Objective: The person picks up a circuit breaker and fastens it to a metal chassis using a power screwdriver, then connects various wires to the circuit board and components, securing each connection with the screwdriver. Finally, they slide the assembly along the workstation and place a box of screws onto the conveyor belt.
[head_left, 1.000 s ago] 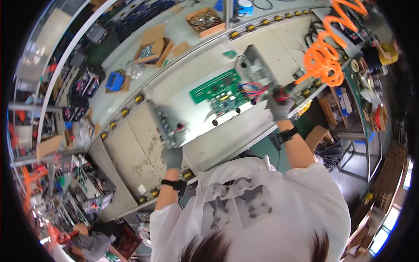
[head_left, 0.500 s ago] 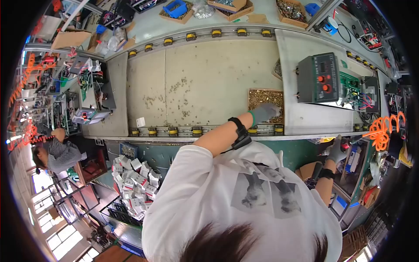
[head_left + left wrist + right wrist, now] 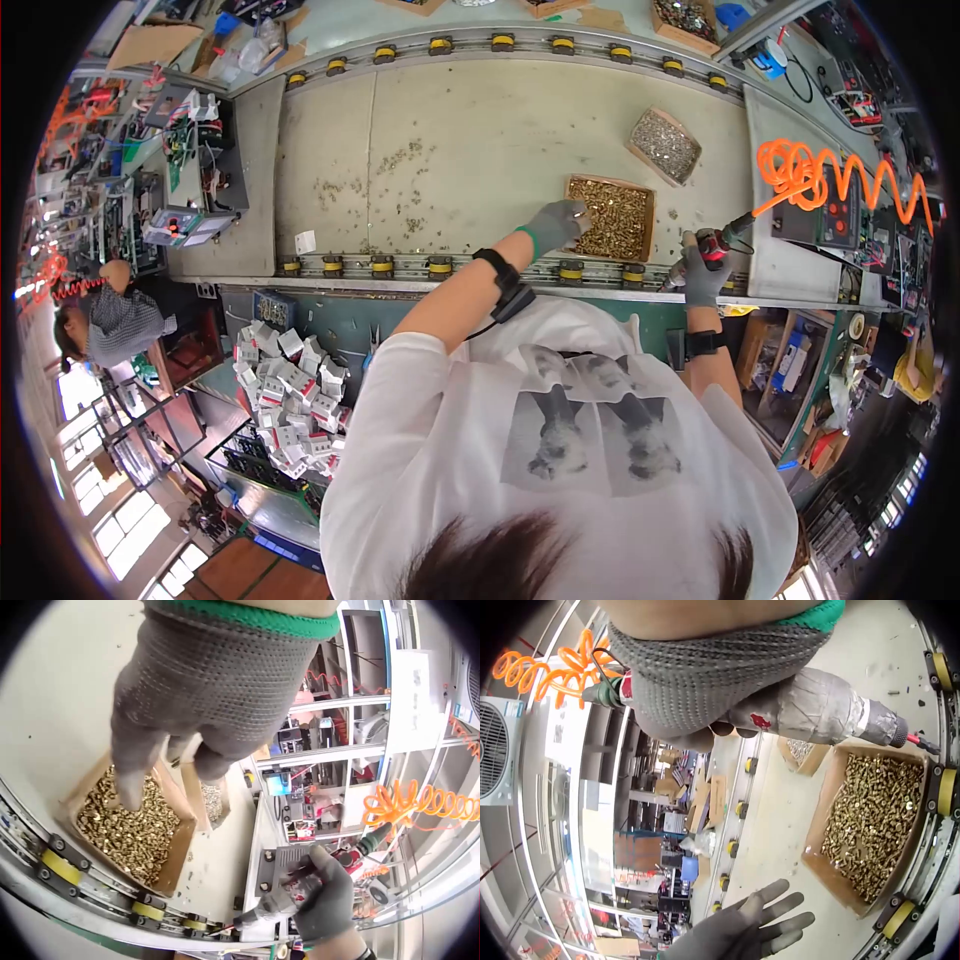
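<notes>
My gloved left hand (image 3: 555, 225) is beside the left rim of a cardboard box (image 3: 653, 228) full of brass-coloured screws (image 3: 605, 215). Its fingers are extended and spread in the right wrist view, with the fingertips over the box edge in the left wrist view. To the right of the box, my gloved right hand (image 3: 705, 282) grips a power screwdriver (image 3: 817, 709) wrapped in grey tape. An orange coiled hose (image 3: 795, 170) runs from the tool's rear end, and its bit (image 3: 922, 742) points out past the screw box in the right wrist view.
A second box (image 3: 665, 147) of silvery small parts lies behind the first. Rails with yellow rollers (image 3: 503, 43) border the bench. On the right, a metal plate (image 3: 790, 270) carries a dark case with red knobs (image 3: 838, 215). Loose screws (image 3: 400, 158) lie scattered left of centre.
A second ago both hands were at a metal chassis with a green board; then the left dipped into the screws. It has since moved left, the right has come closer, and the plate has shifted right.
</notes>
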`<state>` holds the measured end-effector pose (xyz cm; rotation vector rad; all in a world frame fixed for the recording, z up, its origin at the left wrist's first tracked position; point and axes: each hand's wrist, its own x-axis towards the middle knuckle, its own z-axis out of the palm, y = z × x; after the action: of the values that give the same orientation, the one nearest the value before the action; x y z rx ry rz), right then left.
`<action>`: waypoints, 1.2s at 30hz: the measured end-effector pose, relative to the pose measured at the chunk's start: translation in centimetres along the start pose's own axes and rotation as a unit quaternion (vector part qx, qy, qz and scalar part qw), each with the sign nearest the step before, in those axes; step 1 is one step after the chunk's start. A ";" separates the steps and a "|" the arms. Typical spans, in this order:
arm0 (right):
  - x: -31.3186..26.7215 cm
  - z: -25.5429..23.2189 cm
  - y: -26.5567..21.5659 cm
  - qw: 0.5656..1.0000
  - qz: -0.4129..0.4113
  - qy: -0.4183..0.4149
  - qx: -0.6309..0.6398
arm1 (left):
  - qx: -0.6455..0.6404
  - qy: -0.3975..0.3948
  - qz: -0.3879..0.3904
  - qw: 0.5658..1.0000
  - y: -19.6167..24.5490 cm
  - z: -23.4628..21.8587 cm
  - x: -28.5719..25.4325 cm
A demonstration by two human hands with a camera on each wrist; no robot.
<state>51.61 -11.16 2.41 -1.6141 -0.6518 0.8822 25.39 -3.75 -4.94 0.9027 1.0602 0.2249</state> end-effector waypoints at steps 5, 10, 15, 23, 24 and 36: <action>0.0 2.4 0.3 0.995 -0.019 -0.090 -0.042 | 0.317 0.088 -0.051 0.943 -0.7 -2.6 -0.1; 0.6 3.7 4.2 0.993 -0.025 -0.103 -0.051 | 0.325 0.309 -0.089 0.889 -6.9 -13.7 -8.0; -0.8 7.9 2.6 0.986 0.048 -0.106 -0.123 | 0.243 0.464 -0.315 0.792 -11.2 -25.4 -19.3; -2.4 14.7 -1.1 0.982 0.015 -0.122 -0.146 | 0.259 0.549 -0.403 0.685 -14.9 -42.0 -28.1; -0.6 13.8 1.3 0.980 -0.043 -0.133 -0.142 | 0.302 0.548 -0.419 0.658 -15.5 -43.1 -28.0; -3.4 19.7 -0.1 0.989 -0.018 -0.031 -0.145 | 0.058 0.633 -0.386 0.668 -20.1 -49.6 -23.4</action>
<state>33.43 -2.83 1.39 -1.8313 -0.8837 0.8426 -32.37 -3.32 -13.33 0.1876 2.7000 0.0255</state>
